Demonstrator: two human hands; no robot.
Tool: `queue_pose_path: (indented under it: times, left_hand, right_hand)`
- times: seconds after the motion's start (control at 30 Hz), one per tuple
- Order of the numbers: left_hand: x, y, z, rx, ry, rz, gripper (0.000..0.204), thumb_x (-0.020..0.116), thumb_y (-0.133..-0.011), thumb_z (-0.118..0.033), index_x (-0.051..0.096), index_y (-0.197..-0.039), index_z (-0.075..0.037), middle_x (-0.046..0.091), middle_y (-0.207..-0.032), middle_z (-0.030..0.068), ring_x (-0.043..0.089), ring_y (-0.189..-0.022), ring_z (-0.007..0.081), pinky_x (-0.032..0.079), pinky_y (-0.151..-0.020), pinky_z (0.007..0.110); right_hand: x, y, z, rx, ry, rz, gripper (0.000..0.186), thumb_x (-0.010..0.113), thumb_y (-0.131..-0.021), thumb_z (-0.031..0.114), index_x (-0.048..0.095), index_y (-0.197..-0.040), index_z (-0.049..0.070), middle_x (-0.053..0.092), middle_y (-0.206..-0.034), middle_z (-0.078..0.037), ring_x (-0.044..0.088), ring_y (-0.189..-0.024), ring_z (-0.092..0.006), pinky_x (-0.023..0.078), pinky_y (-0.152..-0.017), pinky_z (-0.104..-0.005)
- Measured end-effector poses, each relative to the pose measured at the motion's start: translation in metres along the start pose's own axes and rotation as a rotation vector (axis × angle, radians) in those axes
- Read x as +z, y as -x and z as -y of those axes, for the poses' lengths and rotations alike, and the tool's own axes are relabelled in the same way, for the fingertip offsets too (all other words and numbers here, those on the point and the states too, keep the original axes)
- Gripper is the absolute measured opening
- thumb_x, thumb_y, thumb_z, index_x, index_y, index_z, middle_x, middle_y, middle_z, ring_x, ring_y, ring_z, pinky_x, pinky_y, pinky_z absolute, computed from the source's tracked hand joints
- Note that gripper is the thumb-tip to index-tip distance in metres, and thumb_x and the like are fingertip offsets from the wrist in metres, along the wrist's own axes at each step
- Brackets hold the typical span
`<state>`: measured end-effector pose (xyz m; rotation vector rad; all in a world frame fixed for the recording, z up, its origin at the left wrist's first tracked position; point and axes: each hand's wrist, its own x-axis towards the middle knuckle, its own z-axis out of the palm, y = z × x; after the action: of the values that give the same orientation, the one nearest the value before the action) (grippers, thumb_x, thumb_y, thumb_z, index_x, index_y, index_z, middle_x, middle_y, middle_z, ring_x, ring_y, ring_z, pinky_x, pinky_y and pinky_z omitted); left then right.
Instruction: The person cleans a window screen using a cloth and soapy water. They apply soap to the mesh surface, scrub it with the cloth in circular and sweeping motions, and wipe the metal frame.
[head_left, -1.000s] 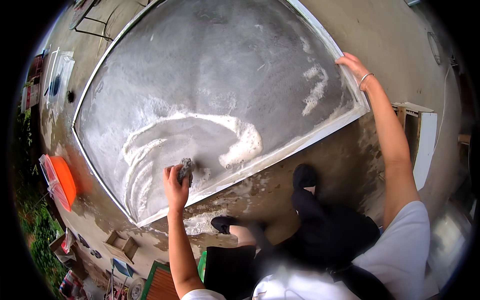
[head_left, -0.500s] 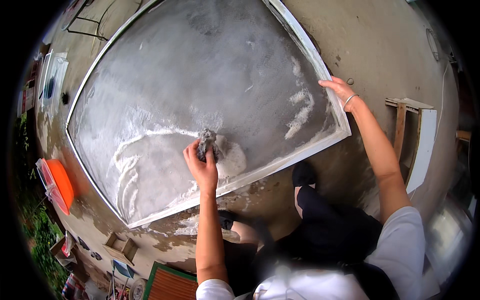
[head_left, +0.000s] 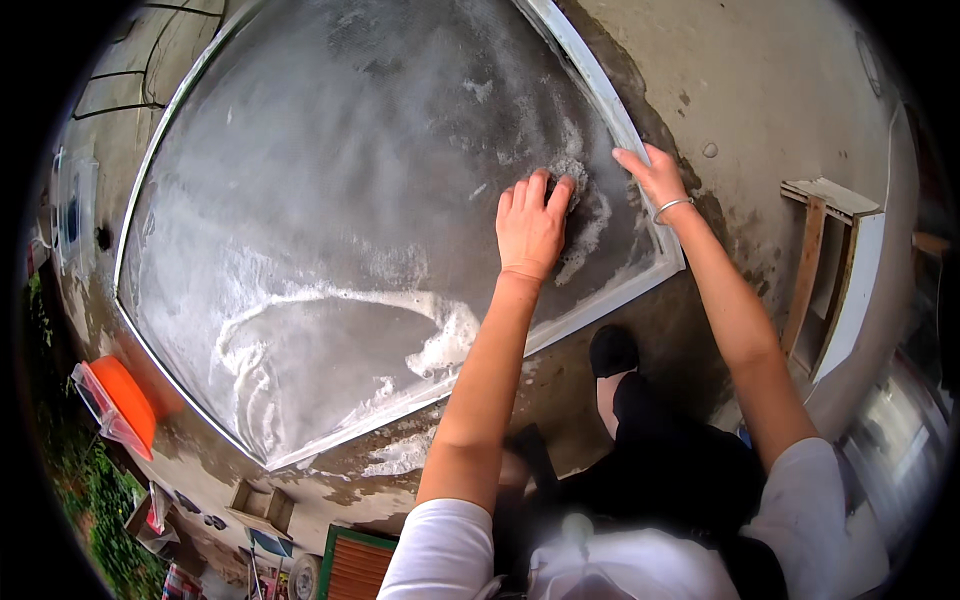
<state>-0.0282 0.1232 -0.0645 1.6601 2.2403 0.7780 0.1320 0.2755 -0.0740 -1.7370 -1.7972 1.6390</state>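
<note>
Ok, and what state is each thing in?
Left hand: fingers curled over the scrubber
Grey scrubber: partly hidden by the hand
Right hand: gripping the frame
White frame: held at its right side
Grey panel: wet, streaked with foam
Floor: wet in patches
Orange tub: contents not visible

Panel (head_left: pixel 330 190): mottled grey, darker toward the far side, crossed by curved streaks of white foam (head_left: pixel 440 345). Frame (head_left: pixel 610 105): white. Floor (head_left: pixel 770 100): tan, blotched darker brown alongside the frame. Tub (head_left: pixel 128 402), left: bright orange. Bushes (head_left: pixel 122 535), near left: green. Slatted board (head_left: pixel 357 570), near: rust-brown stripes, dark green border. Shirt (head_left: pixel 640 565): white. Trousers (head_left: pixel 665 460) and shoe (head_left: pixel 613 350): black. Bracelet (head_left: pixel 673 205): silver. Plain board (head_left: pixel 852 305), right: white, beside a brown wooden post (head_left: pixel 804 265).
</note>
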Motion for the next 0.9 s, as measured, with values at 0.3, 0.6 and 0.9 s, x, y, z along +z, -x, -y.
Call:
queue_pose_path:
  times: [0.3,0.6,0.9]
  left_hand:
    - [-0.052,-0.072,0.132,-0.497,-0.171,-0.459,0.038,0.067,-0.070,-0.010,0.058,-0.107,-0.009,0.056,-0.102,0.0080,0.053,-0.095,0.0288,0.039,-0.081,0.040]
    - [0.005,-0.076,0.039,-0.025,0.176,-0.114,0.045,0.068,-0.065,-0.001,0.058,-0.108,-0.012,0.054,-0.100,0.0108,0.053,-0.093,0.0300,0.043,-0.079,0.039]
    - [-0.011,-0.128,0.098,-0.184,0.067,-0.381,0.036,0.069,-0.066,-0.003,0.062,-0.101,-0.007,0.059,-0.095,0.0125,0.056,-0.088,0.0325,0.045,-0.078,0.041]
  right_hand:
    - [0.006,-0.004,-0.004,-0.015,0.060,-0.061,0.041,0.069,-0.077,0.037,0.067,-0.093,-0.001,0.064,-0.078,-0.002,0.054,-0.069,-0.0075,0.045,-0.066,-0.0251]
    - [-0.006,-0.007,-0.016,-0.068,0.054,-0.031,0.034,0.068,-0.080,0.030,0.067,-0.094,-0.001,0.064,-0.078,0.000,0.053,-0.069,-0.0051,0.045,-0.064,-0.0236]
    - [-0.002,-0.012,-0.016,-0.086,0.149,-0.039,0.036,0.069,-0.079,0.032,0.068,-0.093,-0.001,0.065,-0.076,0.000,0.053,-0.066,-0.0054,0.045,-0.063,-0.0237]
